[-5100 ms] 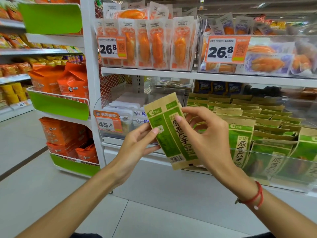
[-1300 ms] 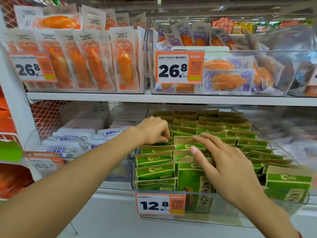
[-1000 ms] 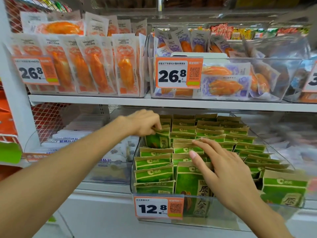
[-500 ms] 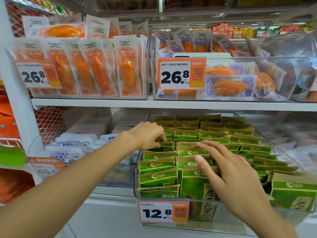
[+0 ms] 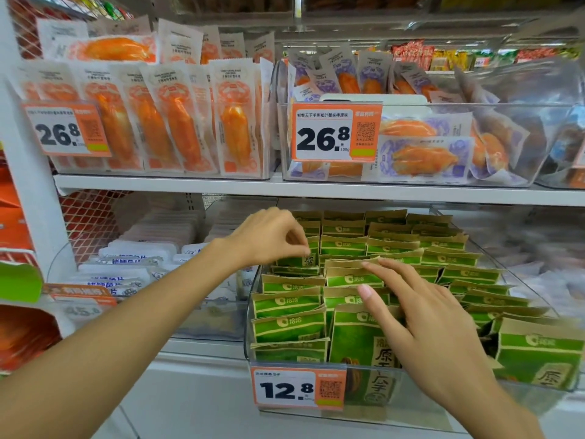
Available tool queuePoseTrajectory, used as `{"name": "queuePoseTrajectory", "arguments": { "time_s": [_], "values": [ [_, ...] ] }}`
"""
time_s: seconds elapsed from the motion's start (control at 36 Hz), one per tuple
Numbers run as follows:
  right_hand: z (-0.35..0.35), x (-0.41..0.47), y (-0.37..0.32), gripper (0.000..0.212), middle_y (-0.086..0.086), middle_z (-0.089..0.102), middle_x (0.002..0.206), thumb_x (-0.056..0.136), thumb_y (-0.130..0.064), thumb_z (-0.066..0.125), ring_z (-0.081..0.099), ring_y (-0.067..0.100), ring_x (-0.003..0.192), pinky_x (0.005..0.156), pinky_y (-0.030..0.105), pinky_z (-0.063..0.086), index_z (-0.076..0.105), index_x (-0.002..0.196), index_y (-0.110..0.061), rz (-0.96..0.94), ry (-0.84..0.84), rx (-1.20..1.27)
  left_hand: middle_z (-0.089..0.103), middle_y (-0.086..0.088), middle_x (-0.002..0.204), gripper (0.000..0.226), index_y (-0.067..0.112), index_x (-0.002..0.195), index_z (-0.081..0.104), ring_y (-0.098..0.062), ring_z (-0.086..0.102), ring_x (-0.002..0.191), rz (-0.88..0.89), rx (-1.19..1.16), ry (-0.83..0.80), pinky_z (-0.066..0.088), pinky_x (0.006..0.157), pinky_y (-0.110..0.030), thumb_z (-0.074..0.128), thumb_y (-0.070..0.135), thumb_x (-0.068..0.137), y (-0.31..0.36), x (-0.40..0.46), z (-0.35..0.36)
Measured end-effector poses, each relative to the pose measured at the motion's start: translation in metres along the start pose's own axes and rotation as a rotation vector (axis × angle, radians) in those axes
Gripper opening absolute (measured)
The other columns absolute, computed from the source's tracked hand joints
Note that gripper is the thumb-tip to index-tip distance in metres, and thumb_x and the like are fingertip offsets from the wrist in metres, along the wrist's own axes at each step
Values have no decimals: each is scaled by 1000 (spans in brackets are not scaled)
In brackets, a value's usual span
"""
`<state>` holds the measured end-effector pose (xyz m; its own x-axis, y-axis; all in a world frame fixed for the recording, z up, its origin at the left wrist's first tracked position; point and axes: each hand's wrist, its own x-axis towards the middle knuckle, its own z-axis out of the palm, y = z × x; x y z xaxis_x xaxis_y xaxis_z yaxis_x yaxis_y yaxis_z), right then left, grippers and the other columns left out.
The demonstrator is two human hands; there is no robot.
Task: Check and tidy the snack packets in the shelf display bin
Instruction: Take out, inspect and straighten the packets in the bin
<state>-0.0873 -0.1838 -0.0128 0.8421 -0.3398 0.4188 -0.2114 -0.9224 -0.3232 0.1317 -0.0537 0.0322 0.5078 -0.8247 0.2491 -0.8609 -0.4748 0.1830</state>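
Left hand (image 5: 269, 237) pinches a green-and-kraft paper snack packet (image 5: 299, 259), frame centre | right hand (image 5: 424, 315) flat, holding nothing | packets look light, crinkly; best gripped by folded tops

A shop aisle with white metal shelves (image 5: 316, 190). Up top, clear boxes (image 5: 522, 144) full of orange food bags (image 5: 177, 122), with big orange price tags (image 5: 335, 133). Red wire mesh (image 5: 88, 217) at the back. White packs (image 5: 139, 248) lower left. Bright light from above.
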Motion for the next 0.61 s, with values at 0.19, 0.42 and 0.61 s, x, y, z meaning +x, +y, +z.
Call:
{"name": "queuePoseTrajectory", "arguments": {
  "time_s": [0.19,0.42,0.61],
  "values": [
    [0,0,0,79,-26,37,145,80,-77,-3,47,1,121,102,25,34,38,140,-48,-4,-18,-9,68,-1,121,39,24,128,63,-22,63,109,-91,327,0,48,83,-34,66,36,91,-7,4,6],
    [1,2,1,77,-24,40,145,82,-76,-1,49,3,122,102,27,36,41,139,-45,-5,2,-4,70,4,118,24,29,116,71,-22,63,109,-114,351,3,42,74,-31,63,34,94,-1,5,-3],
    [2,3,0,81,-19,41,147,82,-74,-2,48,6,126,105,28,34,43,140,-40,-6,-1,-11,75,6,104,22,36,114,72,-21,69,98,-61,246,250,51,70,-34,63,33,94,5,-45,-19]
  ]
}}
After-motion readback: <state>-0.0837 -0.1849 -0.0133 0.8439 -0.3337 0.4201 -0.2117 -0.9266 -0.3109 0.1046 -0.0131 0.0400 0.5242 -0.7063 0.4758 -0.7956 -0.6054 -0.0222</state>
